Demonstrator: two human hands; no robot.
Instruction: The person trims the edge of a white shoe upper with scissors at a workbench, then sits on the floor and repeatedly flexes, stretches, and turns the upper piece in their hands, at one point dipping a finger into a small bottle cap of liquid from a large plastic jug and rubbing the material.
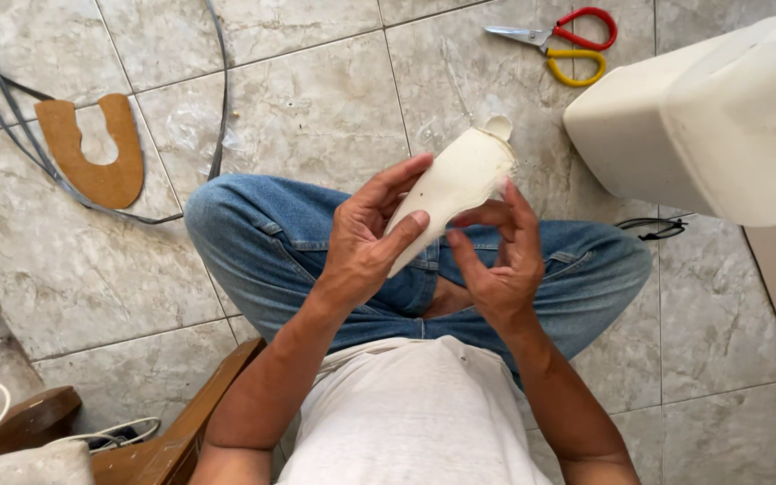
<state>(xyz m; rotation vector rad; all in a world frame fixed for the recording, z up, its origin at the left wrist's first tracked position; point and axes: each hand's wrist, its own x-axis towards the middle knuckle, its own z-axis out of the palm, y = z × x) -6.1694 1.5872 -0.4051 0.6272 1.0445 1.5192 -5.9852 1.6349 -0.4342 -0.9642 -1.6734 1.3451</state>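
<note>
Both hands meet at the centre of the frame, above a seated person's crossed, jeans-clad legs. Left hand (365,238) is curled about a cream, sole-shaped piece (453,184), thumb on top and fingers beneath, propping it up towards the eyes. Right hand (496,256) is half open, fingertips touching the piece's right edge, gripping nothing firmly. At upper right sits a big white plastic container (702,126). On the tiled floor (316,90), a brown horseshoe-shaped cutout (92,148) lies at upper left; red-and-yellow scissors (563,40) lie top right.
</note>
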